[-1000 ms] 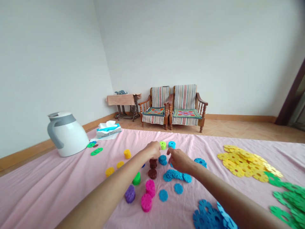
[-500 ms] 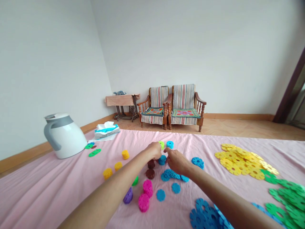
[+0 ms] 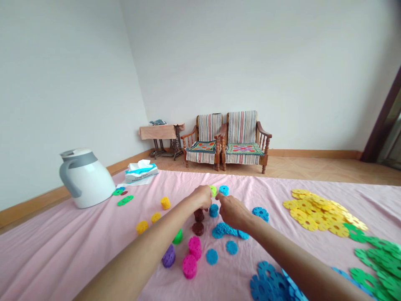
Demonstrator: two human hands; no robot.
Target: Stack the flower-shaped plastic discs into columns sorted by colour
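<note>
My left hand [image 3: 202, 196] is bent downward just left of a short blue stack of discs [image 3: 214, 210]; its fingertips are mostly hidden. Right of that stack, my right hand [image 3: 231, 210] has its index finger reaching left, with nothing visible in it. A narrow gap shows between the stack and my right hand. Brown disc stacks [image 3: 198, 228] stand below my left hand. Just beyond the hands are a lime-green stack [image 3: 213, 191] and another blue stack [image 3: 224, 190]. Loose blue flower-shaped discs [image 3: 226, 230] lie in a row nearer to me.
On the pink cloth [image 3: 103, 251] stand pink stacks [image 3: 189, 266], a purple stack [image 3: 168, 256] and yellow stacks [image 3: 142, 227]. Piles of yellow discs [image 3: 308, 209], green discs [image 3: 380, 255] and dark blue discs [image 3: 271, 284] lie right. A white jug [image 3: 90, 179] and tissue box [image 3: 140, 172] are left.
My hands have drawn slightly apart around the short blue stack, so more of it shows. The camera view has shifted very slightly; the other stacks and piles stay in place.
</note>
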